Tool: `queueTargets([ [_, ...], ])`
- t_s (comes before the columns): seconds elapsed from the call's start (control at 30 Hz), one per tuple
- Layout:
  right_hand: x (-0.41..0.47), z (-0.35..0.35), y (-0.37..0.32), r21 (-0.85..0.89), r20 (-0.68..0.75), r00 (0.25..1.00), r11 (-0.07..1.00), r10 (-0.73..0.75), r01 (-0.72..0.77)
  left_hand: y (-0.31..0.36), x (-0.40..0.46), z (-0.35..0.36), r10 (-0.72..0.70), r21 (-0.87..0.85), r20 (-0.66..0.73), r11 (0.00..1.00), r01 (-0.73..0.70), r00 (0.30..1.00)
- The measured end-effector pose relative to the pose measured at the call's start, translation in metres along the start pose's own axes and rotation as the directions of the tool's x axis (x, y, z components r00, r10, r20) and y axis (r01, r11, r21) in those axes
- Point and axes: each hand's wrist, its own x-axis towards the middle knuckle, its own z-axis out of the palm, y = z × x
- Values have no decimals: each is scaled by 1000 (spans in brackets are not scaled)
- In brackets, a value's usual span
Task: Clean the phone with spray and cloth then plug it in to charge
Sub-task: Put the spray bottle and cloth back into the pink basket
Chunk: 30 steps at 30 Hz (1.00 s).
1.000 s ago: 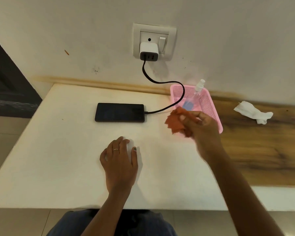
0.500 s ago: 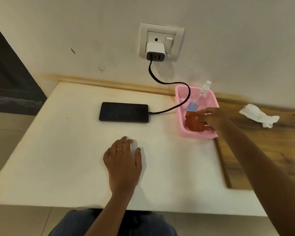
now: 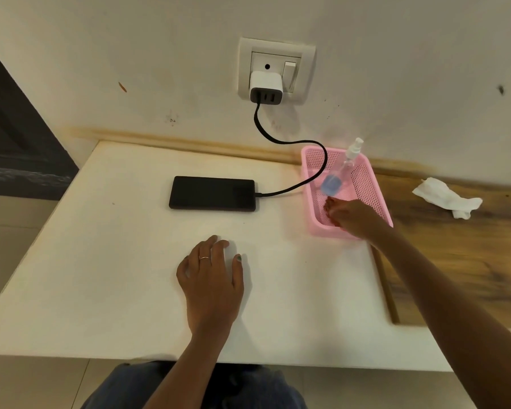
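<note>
A: Reading the head view. Phone (image 3: 212, 193) lies flat, screen up, on the white worktop (image 3: 101, 261), towards the back edge, long side parallel to it.

B: Plugged in?

A: Black cable (image 3: 289, 142) runs from the phone's right end, loops over the back left corner of the pink basket (image 3: 378, 199) and climbs to the white charger (image 3: 266, 86) in the wall socket (image 3: 276, 54).

B: Spray and cloth?

A: Spray bottle (image 3: 341, 172) leans in the basket, nozzle against the back rim, blue label low. The basket sits at the right edge of the white worktop, next to the wood-grain surface (image 3: 455, 246). Of the cloth (image 3: 328, 204) I see only a reddish scrap under the fingers.

B: Hands?

A: Right hand (image 3: 353, 216) is down inside the basket's near end, on the cloth; whether it grips or just presses, I cannot tell. Left hand (image 3: 211, 278) rests palm down near the worktop's front edge, fingers relaxed and spread, holding nothing, ring (image 3: 204, 258) showing.

B: Anything else?

A: Crumpled white tissue (image 3: 446, 197) on the wood surface, well apart from the basket.
</note>
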Motion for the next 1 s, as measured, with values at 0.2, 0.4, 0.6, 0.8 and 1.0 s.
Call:
queueTargets([
  [0.2,2,4,-7,-252,106,968,936,-226,246,-1,0,0,2,-8,-8,1000,-2,1000],
  [0.4,-6,16,-4,-265,-400,909,964,-114,4,2,0,-1,17,-10,-13,1000,-17,1000],
  [0.6,-69,85,-95,324,-633,766,860,-112,394,2,0,-1,16,-12,-27,1000,-16,1000],
  [0.8,-45,129,-138,523,-425,893,846,148,109,2,2,1,-30,-50,-46,998,27,998],
  [1.0,-29,142,-142,433,-466,861,901,204,21,2,2,1,-55,-122,-25,991,51,998],
])
